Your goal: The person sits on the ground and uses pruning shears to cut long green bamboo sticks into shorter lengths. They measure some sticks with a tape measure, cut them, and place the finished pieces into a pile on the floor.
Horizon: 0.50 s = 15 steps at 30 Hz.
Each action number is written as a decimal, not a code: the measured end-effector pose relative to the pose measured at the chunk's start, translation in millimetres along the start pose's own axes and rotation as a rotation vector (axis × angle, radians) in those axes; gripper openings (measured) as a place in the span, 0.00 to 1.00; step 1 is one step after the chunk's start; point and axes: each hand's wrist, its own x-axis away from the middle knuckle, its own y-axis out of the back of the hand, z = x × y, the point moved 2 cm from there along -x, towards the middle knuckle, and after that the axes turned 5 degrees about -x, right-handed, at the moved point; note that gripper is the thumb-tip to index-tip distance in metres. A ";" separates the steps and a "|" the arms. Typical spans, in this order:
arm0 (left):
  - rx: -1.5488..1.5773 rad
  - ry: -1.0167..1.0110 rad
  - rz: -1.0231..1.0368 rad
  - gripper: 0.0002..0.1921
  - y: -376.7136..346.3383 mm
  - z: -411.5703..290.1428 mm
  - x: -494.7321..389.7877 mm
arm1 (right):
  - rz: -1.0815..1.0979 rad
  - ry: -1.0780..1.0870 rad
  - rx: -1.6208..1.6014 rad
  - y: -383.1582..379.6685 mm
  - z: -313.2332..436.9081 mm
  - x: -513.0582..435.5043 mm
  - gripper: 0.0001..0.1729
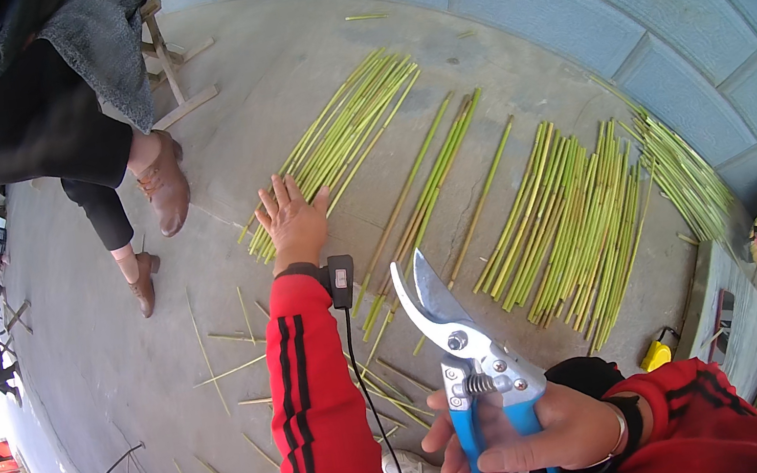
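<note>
My left hand [295, 224] reaches out with its fingers spread, over or on a bundle of green cut stalks [347, 134] lying on the concrete floor. Whether the palm presses on the stalks I cannot tell. In my right hand [558, 431] is a pair of bypass pruning shears [473, 363] with blue handles, held close to me. Their blades stand apart with nothing between them. Beyond the shears lies a wide row of similar stalks [570, 228], side by side. A few looser stalks [448, 181] rest between the two groups.
Another bundle of stalks [679, 166] lies along the blue-grey block wall [549, 1]. A yellow tape measure [656, 354] sits on the floor at right. Short offcuts [235, 363] are scattered at left. A seated person's brown shoe [162, 185] is near the far bundle.
</note>
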 end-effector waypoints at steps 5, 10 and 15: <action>-0.058 -0.006 0.029 0.42 1.9 4.1 -10.2 | 0.002 0.011 0.007 3.3 2.8 -1.2 0.33; -0.089 -0.022 0.060 0.44 -0.1 0.0 -7.6 | 0.038 -0.006 -0.023 5.9 3.0 -2.7 0.34; -0.084 -0.092 -0.031 0.44 -5.4 -5.5 4.5 | 0.074 -0.028 -0.063 6.3 2.1 -5.0 0.35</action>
